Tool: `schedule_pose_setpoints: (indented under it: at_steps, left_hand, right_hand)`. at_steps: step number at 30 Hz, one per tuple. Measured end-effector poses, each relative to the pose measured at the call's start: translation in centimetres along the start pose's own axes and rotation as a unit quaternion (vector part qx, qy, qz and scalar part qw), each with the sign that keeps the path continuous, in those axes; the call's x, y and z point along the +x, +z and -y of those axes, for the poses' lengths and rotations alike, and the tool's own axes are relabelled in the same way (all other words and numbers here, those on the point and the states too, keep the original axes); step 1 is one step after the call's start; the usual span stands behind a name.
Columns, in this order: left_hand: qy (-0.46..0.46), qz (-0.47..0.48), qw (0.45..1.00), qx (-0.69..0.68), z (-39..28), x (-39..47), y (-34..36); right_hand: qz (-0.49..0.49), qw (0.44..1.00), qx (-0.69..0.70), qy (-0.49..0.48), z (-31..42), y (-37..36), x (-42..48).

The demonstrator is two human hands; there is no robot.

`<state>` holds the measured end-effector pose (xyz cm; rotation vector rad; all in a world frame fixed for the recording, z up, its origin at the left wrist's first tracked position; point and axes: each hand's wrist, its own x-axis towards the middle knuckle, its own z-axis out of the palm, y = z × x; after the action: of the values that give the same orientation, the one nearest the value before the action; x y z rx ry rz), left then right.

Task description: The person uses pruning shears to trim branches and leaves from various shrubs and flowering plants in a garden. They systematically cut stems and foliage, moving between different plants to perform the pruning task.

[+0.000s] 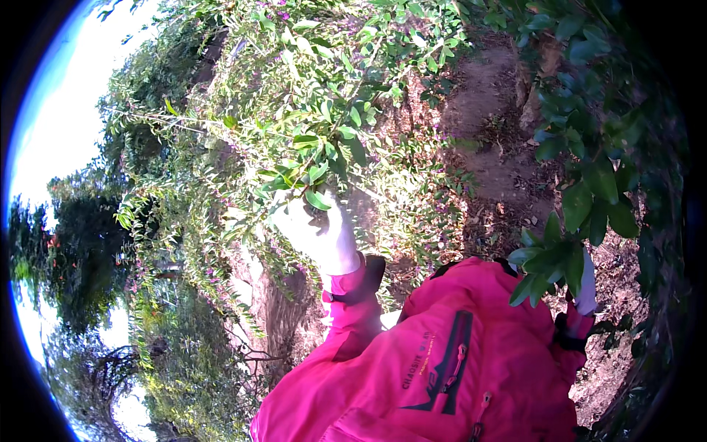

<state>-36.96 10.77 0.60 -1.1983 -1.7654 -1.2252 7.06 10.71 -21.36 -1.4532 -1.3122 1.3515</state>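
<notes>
My left hand, in a pale, sunlit glove, is raised ahead of me with its fingers closed around the tip of a leafy branch. Glossy green leaves spread past the fingertips, and one leaf crosses in front of them. Glare washes out the finger detail. Low on the right is my right hand, also in a pale glove. A dark green leaf cluster covers most of it, so its fingers and anything in them are hidden.
Sunlit shrubs with small purple flowers fill the left and middle. Bare soil strewn with dry leaves runs beside a tree trunk. Dark foliage hangs close on the right. My pink jacket bears writing.
</notes>
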Motion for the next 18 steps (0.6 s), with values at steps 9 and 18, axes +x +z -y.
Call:
schedule_pose_setpoints:
  at_steps: [9, 18]
  left_hand:
    - [0.063, 0.034, 0.996, 0.051, 1.0, 2.7, 2.8]
    - [0.065, 0.089, 0.994, 0.024, 0.3, 1.9, 2.9]
  right_hand:
    - [-0.033, 0.996, 0.077, 0.034, 1.2, 0.2, -0.5]
    - [-0.030, 0.986, 0.145, 0.073, 1.1, -0.7, -1.4]
